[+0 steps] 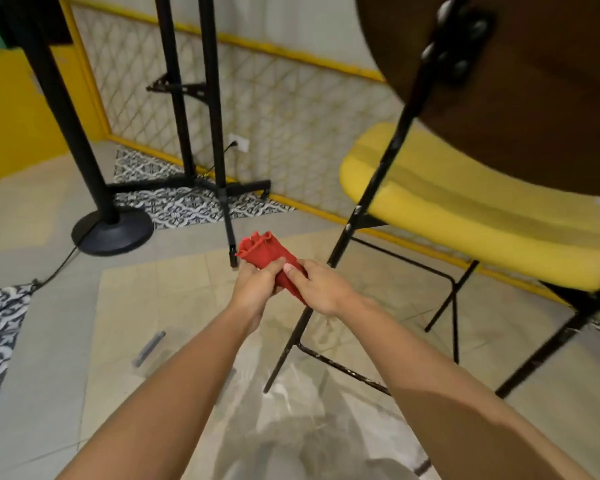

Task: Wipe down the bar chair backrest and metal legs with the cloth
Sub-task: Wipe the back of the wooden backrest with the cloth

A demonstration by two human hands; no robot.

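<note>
A red cloth (269,259) is held bunched up near the middle of the view, above the floor (174,292). It is gripped from both sides: the left hand (257,285) is curled round its lower part from 8 o'clock, with the thumb laid across the fabric, and the right hand (321,289) pinches it from 4 o'clock, thumb on top. The loose, ruffled end of the cloth sticks out toward 11 o'clock, past the fingers.

The yellow-seated bar chair (465,209) stands at 3 o'clock of the hands, and its brown backrest (534,98) fills the 1 o'clock corner of the view. A thin black front leg (378,174) runs down from the backrest toward 7 o'clock and passes just behind the right hand. Whether the cloth touches this leg cannot be told. A scuffed footrest bar (343,368) is joined to the leg lower down.

At 10 o'clock a black pole on a round base (113,233) is seen, and beside it, at 11 o'clock, a black frame stand (194,98) in front of a lattice-patterned wall. A small grey object (149,348) lies on the floor at 8 o'clock.
</note>
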